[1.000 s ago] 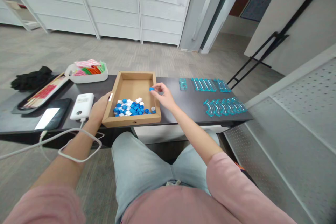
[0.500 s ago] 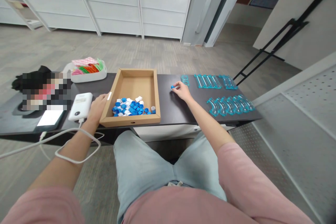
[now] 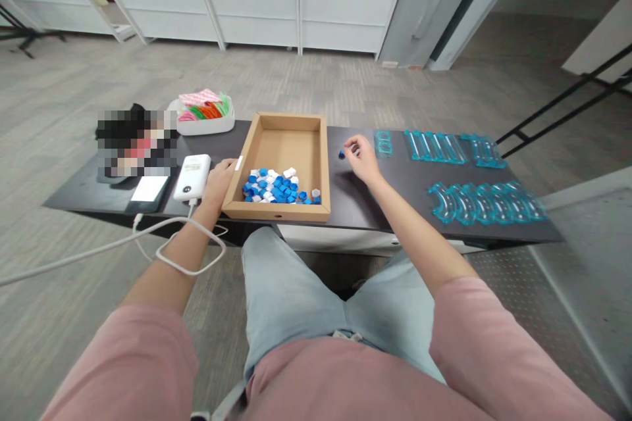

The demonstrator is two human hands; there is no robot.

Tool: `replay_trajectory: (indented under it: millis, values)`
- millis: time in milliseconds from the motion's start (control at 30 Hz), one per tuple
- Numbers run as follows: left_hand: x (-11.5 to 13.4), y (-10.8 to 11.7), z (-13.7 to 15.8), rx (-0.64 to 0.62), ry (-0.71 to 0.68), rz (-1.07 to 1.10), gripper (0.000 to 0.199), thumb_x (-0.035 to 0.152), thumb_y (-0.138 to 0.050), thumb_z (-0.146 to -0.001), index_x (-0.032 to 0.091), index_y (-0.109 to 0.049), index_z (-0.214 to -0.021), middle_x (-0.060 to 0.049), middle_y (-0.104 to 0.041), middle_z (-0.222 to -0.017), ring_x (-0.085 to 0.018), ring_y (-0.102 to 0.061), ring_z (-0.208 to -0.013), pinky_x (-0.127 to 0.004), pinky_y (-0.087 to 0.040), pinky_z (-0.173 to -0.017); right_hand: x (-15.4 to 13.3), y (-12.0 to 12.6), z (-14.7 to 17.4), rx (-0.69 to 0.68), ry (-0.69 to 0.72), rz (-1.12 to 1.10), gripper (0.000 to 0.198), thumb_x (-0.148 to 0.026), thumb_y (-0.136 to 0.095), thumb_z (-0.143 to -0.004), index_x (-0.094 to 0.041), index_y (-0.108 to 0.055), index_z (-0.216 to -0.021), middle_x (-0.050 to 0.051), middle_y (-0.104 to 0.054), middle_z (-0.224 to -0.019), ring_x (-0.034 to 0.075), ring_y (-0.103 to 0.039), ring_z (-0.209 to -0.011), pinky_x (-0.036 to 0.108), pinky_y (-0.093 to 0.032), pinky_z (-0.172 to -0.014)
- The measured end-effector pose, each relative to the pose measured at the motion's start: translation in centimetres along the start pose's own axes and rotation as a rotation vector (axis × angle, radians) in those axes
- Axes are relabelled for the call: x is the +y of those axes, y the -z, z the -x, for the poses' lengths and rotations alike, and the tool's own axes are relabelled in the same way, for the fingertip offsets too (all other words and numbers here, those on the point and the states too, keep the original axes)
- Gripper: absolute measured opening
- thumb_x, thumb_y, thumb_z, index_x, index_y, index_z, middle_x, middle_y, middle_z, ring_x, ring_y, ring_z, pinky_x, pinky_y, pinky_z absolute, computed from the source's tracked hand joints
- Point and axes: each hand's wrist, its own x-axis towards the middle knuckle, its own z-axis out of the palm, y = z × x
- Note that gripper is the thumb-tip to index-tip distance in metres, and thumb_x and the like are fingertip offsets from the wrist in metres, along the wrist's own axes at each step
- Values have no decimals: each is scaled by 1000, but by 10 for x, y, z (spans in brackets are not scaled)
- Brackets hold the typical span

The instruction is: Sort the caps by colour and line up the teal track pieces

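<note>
1. We had fairly bright, diffuse indoor light.
2. We saw a soft, faint shadow on the counter (image 3: 395, 194) near the right hand (image 3: 362, 156).
3. The phone screen (image 3: 149, 188) glared plain white.
4. Square pixelation hid a patch at our left.
5. Wide-angle distortion leaned the white cabinets (image 3: 257, 0), and we found the far right soft.

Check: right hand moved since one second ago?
Yes, the right hand moved right: from over the cardboard box's right wall to the tabletop beside it, nearer the small teal pieces.
</note>
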Motion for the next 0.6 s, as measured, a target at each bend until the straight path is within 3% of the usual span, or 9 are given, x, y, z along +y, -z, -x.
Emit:
replay_trajectory:
  millis: [167, 300, 433, 600]
  values:
    - [-1, -4, 0, 42, -12, 37, 60, 11, -57, -109, 18, -80, -164, -23, -74, -162, -39, -73, -150, -44, -60, -127, -85, -21, 0, -425, 283, 213, 19, -25, -70, -107, -25, -84, -120, 7, -88, -119, 29, -78, -111, 46, -49, -111]
    - [0, -4, 1, 45, -14, 59, 59, 13, -58, -110, 19, -80, -163, -22, -75, -163, -37, -73, -150, -41, -59, -128, -138, -55, -2, -658, 280, 504, 30, -29, -73, -112, -26, -87, -139, 10, -90, -131, 34, -79, -129, 47, -46, -115]
    - [2, -3, 1, 52, -20, 73, 59, 14, -58, -110, 20, -80, -164, -21, -75, -164, -37, -73, -149, -42, -58, -129, -148, -80, -4, -777, 293, 648, 38, -27, -69, -117, -24, -86, -150, 17, -83, -153, 37, -77, -140, 47, -47, -116]
    - [6, 3, 3, 10, -13, 75, 61, 15, -54, -112, 18, -77, -168, -22, -73, -167, -38, -71, -154, -44, -56, -131, -137, -88, -4, -681, 285, 506, 24, -20, -75, -108, -20, -86, -129, 15, -86, -140, 36, -79, -134, 46, -52, -113]
